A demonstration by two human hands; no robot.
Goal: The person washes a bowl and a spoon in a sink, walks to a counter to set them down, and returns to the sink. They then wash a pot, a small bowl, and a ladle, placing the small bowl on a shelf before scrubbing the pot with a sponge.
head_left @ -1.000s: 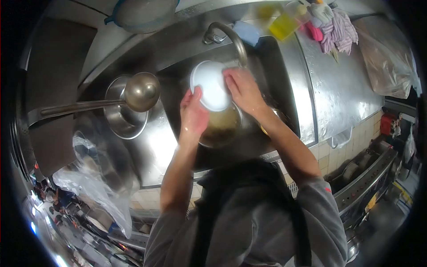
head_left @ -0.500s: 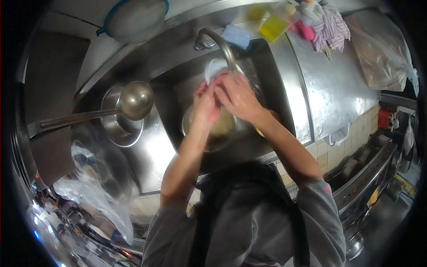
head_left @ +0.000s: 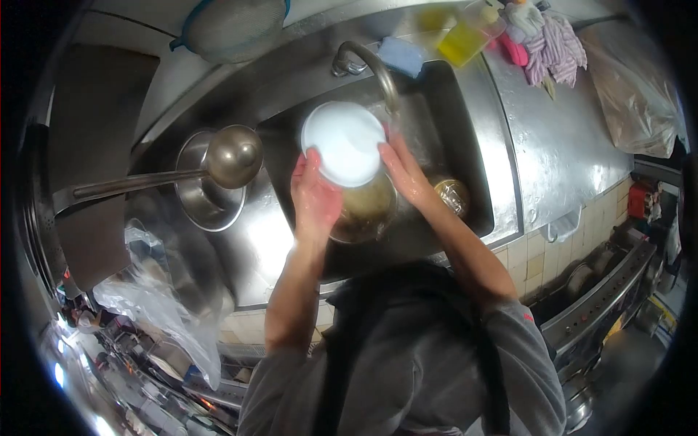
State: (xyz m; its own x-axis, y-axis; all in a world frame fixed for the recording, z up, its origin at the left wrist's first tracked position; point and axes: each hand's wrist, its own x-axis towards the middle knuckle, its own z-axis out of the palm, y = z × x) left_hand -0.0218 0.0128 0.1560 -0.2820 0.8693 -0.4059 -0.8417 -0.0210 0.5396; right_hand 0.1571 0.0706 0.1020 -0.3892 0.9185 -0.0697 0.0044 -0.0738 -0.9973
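A round white dish is held up over the steel sink, its broad face toward me. My left hand grips its lower left rim, thumb on the near side. At the right rim, my right hand holds it with the thumb along the edge and the fingers partly hidden behind. Just beyond that hand the curved tap reaches over the basin. Below the dish sits a metal pot, partly covered by the dish and my left hand. A small shiny round item lies in the basin by my right wrist.
On the left, a large ladle rests across a steel bowl. Behind the sink are a blue sponge, a container of yellow liquid and a mesh strainer. Striped cloths and a plastic bag lie at right.
The dish has come toward me from under the tap and turned its broad face up to me. My hands have moved apart, from close together to opposite sides of the rim.
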